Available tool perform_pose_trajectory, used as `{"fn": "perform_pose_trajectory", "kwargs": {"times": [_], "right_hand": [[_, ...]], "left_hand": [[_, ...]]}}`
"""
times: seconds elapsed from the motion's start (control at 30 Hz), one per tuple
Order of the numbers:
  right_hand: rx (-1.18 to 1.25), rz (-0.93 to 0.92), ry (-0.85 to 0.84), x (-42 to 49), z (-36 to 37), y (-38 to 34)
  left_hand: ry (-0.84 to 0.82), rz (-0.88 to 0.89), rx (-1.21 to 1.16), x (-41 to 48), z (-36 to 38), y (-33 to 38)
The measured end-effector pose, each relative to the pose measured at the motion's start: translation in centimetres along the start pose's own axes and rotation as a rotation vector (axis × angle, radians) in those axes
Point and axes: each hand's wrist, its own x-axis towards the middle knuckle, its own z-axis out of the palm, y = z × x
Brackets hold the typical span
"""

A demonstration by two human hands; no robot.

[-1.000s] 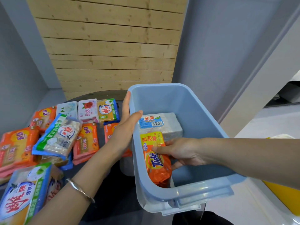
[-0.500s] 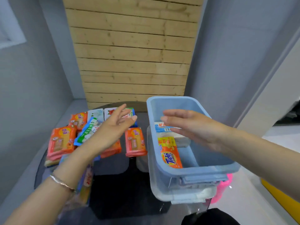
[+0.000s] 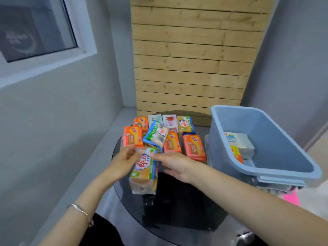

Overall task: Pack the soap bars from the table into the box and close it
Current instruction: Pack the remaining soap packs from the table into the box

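Several wrapped soap bars lie on the round dark glass table. Nearest me is a long multi-pack of soap with an orange, green and blue wrapper. My left hand and my right hand pinch its far end from either side. Beyond it lie orange packs, a blue-and-white pack and others. The open light-blue plastic box stands at the table's right edge. Inside it lie a white wrapped bar and an orange bar.
A wooden slat panel rises behind the table, with grey walls on both sides and a window at upper left. Something pink shows under the box's near end. The box sits on a clear lid or tray.
Both hands left the box and moved left and nearer. They now hold the long multi-pack. The view has swung left, so the box sits at the right.
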Motion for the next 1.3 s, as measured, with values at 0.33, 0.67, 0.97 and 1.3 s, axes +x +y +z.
{"fn": "perform_pose_trajectory", "kwargs": {"times": [0.33,0.67,0.97,1.3], "right_hand": [[0.022,-0.031,0.077,2.3,2.4,4.2],[-0.157,-0.445,0.164,-5.2,-5.2,-3.9],[-0.173,-0.485,0.309,-11.1,-19.3,-5.3],[-0.340,-0.489,0.564,-11.3,-28.8,-2.9]], "left_hand": [[-0.060,-0.173,-0.351,-1.4,2.9,-1.7],[-0.154,0.172,-0.583,-1.7,3.8,9.0],[-0.390,0.196,-0.307,1.7,13.8,19.0],[-0.654,0.055,-0.032,6.0,21.9,21.1]]}}
